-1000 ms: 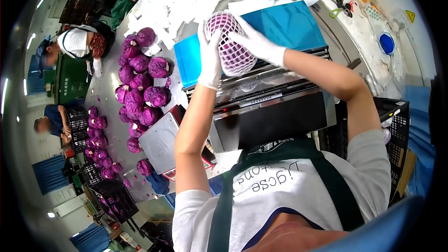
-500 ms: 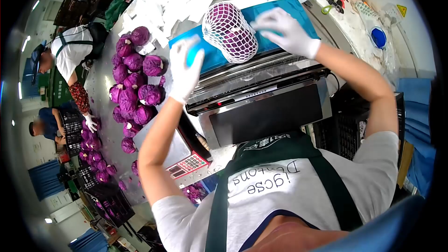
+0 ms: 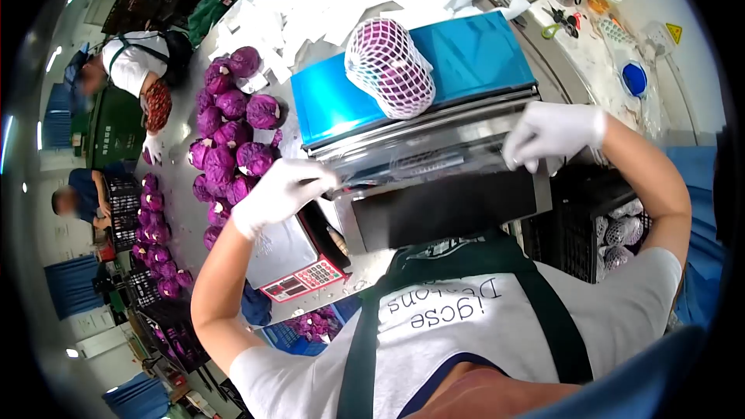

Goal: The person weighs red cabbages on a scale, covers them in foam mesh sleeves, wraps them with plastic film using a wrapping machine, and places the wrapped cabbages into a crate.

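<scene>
Both my hands wear white gloves and are closed at the near side of a wrapping machine. My left hand pinches the left end of clear plastic film near the machine's front corner. At the right end, my right hand pinches the same film, which looks stretched between the two. Beyond the film, on the machine's blue top, rests a red cabbage in a white foam net. Neither hand touches that cabbage.
Left of the machine are loose red cabbages and a scale with a red keypad. White foam nets lie piled behind. Netted cabbages fill a crate at right. A co-worker stands at far left.
Both hands have come back toward me from beside the netted cabbage to the machine's front edge, closing on the film. The netted cabbage stays on the blue top.
</scene>
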Tool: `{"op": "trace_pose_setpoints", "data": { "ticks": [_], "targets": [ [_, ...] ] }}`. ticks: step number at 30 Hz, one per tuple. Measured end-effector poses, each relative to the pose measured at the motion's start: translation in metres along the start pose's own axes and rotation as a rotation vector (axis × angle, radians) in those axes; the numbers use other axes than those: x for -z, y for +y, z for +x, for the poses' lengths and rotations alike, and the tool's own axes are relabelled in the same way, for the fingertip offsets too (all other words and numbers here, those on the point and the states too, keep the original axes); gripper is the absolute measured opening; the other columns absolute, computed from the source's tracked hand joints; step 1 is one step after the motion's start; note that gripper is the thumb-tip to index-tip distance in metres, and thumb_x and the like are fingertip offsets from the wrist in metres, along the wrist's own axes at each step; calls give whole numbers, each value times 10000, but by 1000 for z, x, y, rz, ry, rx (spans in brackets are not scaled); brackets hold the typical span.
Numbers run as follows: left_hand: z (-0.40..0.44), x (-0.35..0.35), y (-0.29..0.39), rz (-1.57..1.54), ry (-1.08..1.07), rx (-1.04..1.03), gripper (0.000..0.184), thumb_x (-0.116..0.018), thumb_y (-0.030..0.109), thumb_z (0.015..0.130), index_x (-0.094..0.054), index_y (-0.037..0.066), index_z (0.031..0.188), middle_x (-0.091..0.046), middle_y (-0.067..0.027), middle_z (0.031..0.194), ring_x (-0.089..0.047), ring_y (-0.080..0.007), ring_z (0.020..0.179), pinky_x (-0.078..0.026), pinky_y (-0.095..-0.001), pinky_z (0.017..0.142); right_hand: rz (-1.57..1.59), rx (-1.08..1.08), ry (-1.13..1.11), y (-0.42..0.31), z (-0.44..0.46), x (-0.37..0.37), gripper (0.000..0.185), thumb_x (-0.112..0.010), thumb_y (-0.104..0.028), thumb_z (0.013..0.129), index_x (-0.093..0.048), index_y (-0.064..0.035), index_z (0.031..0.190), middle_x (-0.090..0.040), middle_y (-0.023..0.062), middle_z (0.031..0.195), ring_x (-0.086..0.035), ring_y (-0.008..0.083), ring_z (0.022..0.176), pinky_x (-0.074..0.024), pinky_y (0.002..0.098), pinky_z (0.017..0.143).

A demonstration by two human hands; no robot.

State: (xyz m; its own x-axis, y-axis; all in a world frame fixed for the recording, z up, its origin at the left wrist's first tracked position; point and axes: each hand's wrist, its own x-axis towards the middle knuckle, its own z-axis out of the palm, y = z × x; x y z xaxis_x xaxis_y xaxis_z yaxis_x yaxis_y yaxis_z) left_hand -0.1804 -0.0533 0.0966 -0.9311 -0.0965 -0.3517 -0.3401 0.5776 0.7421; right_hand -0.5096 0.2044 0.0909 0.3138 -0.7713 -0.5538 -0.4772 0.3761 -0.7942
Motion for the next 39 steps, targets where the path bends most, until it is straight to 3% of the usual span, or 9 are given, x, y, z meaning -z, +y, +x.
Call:
{"op": "trace_pose_setpoints", "data": {
  "ticks": [3,6,10,17,19,27,29,34,39],
  "targets": [
    [-8,42,17,-642,314,-240,112,-588,83,934,-642,-11,960,-681,-129,833,-662,-187,818,-526,-324,777,120,662,243,-27,-12,43,196,-563,-105,919,-661,-19,1066,-702,77,889,-654,112,773,-511,252,666],
    [55,80,9,-177,980,-340,177,-527,37,924,-607,35,1082,-697,-119,918,-675,-208,845,-543,-329,767,149,797,784,-7,47,101,326,-504,-84,939,-556,-41,1258,-673,120,1049,-655,149,885,-523,249,733],
    [158,64,-128,651,636,-304,416,-478,45,893,-513,15,1306,-635,-206,1148,-627,-332,1035,-471,-375,940,-685,37,837,45,154,111,543,-447,17,875,-383,-39,1411,-552,229,1286,-567,318,1179,-472,374,981],
    [176,-57,-83,573,536,-251,485,-585,245,848,-534,72,1298,-533,-184,1316,-405,-340,1305,-285,-470,1085,-764,425,991,62,214,26,649,-456,-98,933,-150,34,1490,-320,195,1492,-260,350,1405,-229,397,1172],
    [169,-47,-69,258,447,-179,596,-663,220,845,-444,13,1359,-461,-211,1384,-392,-344,1325,-286,-379,1135,40,653,780,43,201,28,802,-566,-164,908,-58,-20,1511,-312,220,1483,-301,351,1381,-258,388,1154],
    [50,-43,13,-94,161,-266,726,-646,345,868,-343,-34,1408,-400,-214,1425,-442,-337,1280,-335,-384,1089,13,427,162,-33,74,3,869,-744,-215,821,-211,-11,1476,-392,207,1444,-383,310,1343,-298,380,1128],
    [13,-63,40,-439,11,-234,659,-645,346,890,-392,-21,1375,-504,-179,1309,-514,-278,1191,-388,-352,1034,-598,690,10,-34,53,-20,570,-652,-142,889,-402,1,1381,-421,198,1427,-384,301,1345,-293,385,1137],
    [-15,-140,-13,-1124,-500,337,490,-483,509,959,-640,53,879,-637,-50,832,-606,-117,700,-562,-399,808,633,-205,-518,20,65,-117,632,-427,-525,976,-368,-64,1404,-495,217,1343,-484,388,1256,-418,542,1012],
    [-35,-210,-83,-1649,-615,521,559,-408,574,960,-521,94,1223,-632,-100,1036,-638,-153,814,-572,-471,827,927,-144,-476,80,75,-183,860,-149,-731,909,-173,-114,1508,-453,275,1362,-521,373,1230,-489,538,920]
  ]
}}
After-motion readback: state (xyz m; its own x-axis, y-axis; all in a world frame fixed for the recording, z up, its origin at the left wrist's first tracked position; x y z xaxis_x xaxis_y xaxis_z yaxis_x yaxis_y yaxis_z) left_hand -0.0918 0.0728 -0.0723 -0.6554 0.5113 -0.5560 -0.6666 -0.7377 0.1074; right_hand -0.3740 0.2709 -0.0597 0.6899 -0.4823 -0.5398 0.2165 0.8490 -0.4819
